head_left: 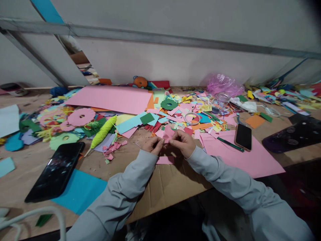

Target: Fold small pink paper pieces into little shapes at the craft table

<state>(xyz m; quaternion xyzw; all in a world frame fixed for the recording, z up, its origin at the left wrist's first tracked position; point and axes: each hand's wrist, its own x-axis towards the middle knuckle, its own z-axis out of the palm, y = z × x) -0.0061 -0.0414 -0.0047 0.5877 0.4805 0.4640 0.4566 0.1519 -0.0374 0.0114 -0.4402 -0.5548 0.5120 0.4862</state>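
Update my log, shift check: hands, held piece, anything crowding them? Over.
Left hand, right hand pinching small pink paper. Scraps crowd close beyond. Pink strip on the near side.

The blue sheet (84, 190) was partly covered by the large black phone (55, 172). Below it, a white tube (47, 210) was cut off. Right of the phone, a pink piece (168, 134), seemingly blurred, was partly hidden by the left hand (152, 146) and right hand (184, 142).
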